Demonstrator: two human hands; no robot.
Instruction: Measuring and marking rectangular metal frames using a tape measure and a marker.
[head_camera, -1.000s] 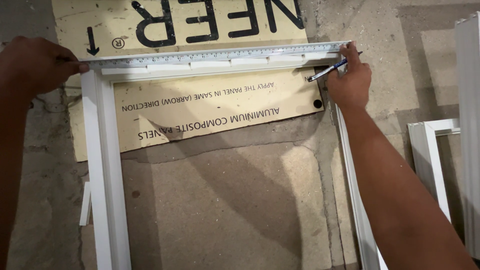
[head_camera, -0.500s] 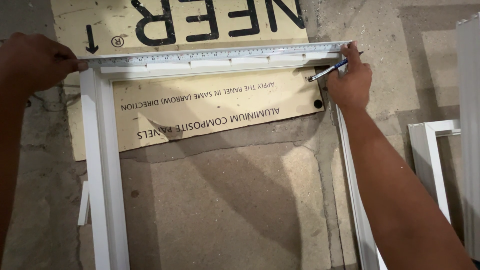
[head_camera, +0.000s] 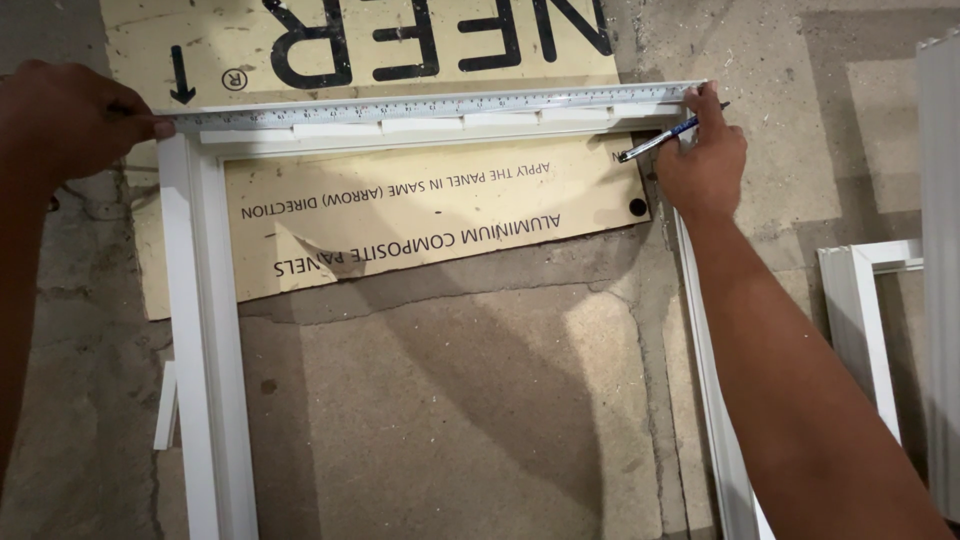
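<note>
Nothing moved — ruler btwn grips.

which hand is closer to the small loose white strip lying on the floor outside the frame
Left. The left hand presses the ruler's end directly above the strip; the right hand holds a pen across the frame.

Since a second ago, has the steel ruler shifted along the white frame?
No. The steel ruler still spans the white frame's top rail, ends matching both corners.

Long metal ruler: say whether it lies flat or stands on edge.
Flat. The long metal ruler shows its marked face upward along the white frame's top rail, left hand and right hand pressing its ends.
</note>
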